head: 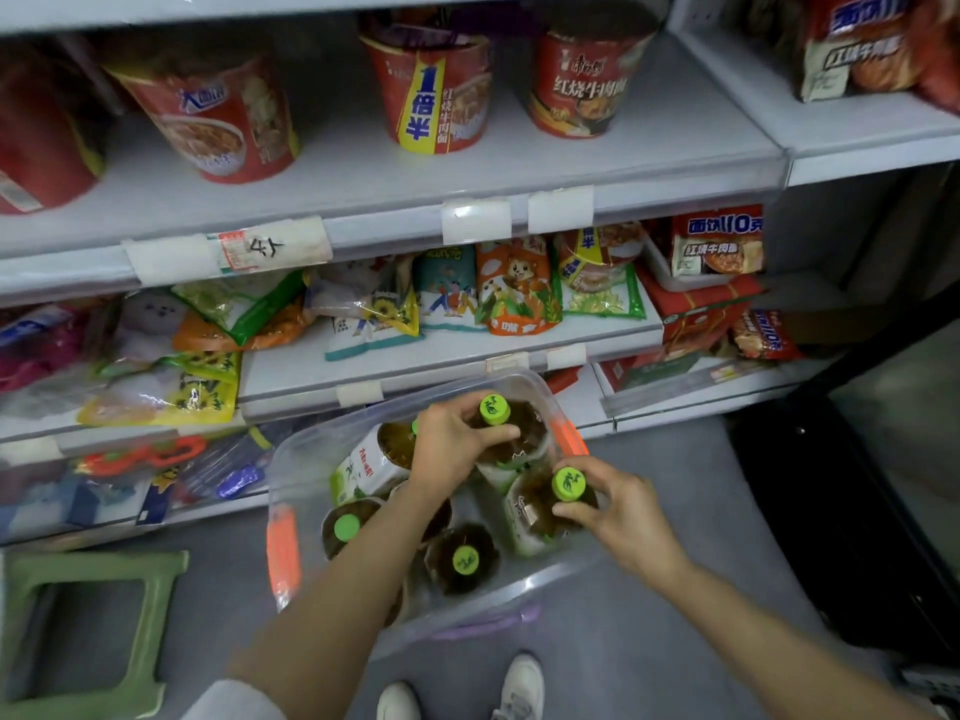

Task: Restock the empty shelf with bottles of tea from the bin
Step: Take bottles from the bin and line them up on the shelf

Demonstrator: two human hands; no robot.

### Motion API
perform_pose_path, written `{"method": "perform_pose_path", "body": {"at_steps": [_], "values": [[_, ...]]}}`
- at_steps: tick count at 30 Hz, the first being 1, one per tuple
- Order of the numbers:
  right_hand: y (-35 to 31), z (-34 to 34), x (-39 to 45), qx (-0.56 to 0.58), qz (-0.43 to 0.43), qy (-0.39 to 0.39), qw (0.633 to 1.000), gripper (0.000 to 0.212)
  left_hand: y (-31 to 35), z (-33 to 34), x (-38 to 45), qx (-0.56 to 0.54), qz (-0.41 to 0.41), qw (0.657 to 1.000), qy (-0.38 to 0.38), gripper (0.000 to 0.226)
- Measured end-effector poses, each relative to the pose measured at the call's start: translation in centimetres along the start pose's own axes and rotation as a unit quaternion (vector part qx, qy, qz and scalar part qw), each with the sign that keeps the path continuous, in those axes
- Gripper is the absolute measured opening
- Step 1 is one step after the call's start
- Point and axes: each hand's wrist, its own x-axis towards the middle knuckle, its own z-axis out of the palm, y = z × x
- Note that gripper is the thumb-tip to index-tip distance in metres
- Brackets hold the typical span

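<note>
A clear plastic bin (306,449) with orange latches stands on the grey floor below the shelves. Several tea bottles with green caps are inside it, some upright (465,561), one lying on its side (363,472). My left hand (452,449) grips the neck of a tea bottle (511,433) at the bin's far side, just under its green cap. My right hand (618,511) grips the neck of a second tea bottle (535,511) at the bin's right side. Both bottles are still inside the bin.
White shelves rise ahead: cup noodles (431,96) on the upper shelf, snack bags (514,288) on the middle ones, packets on the lowest left. A green stool (93,631) stands at the left. A dark crate (841,511) sits to the right. My white shoes (519,688) are below the bin.
</note>
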Motion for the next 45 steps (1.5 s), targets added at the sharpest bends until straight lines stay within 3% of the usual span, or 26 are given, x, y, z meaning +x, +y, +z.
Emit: {"method": "perform_pose_path", "body": {"at_steps": [6, 15, 28, 33, 45], "values": [[-4.7, -1.5, 0.7, 0.030, -0.011, 0.009, 0.999, 0.042, 5.4, -3.2, 0.3, -0.015, 0.039, 0.999, 0.000, 0.048], [-12.9, -3.6, 1.2, 0.012, -0.072, 0.021, 0.997, 0.043, 13.0, -12.3, -1.7, -0.031, 0.095, 0.993, 0.058, 0.046], [-26.8, -5.1, -0.1, 0.090, -0.125, 0.137, 0.979, 0.045, 20.7, -23.6, -5.8, -0.119, 0.158, 0.976, 0.094, 0.045], [-32.7, -7.0, -0.1, 0.110, -0.172, 0.190, 0.960, 0.040, 25.2, -26.4, -6.8, -0.110, 0.212, 0.963, 0.126, 0.042], [-43.2, -15.3, 3.9, 0.164, -0.271, 0.199, 0.928, 0.030, 36.4, -29.6, -5.6, -0.069, 0.268, 0.949, 0.149, 0.039]]}}
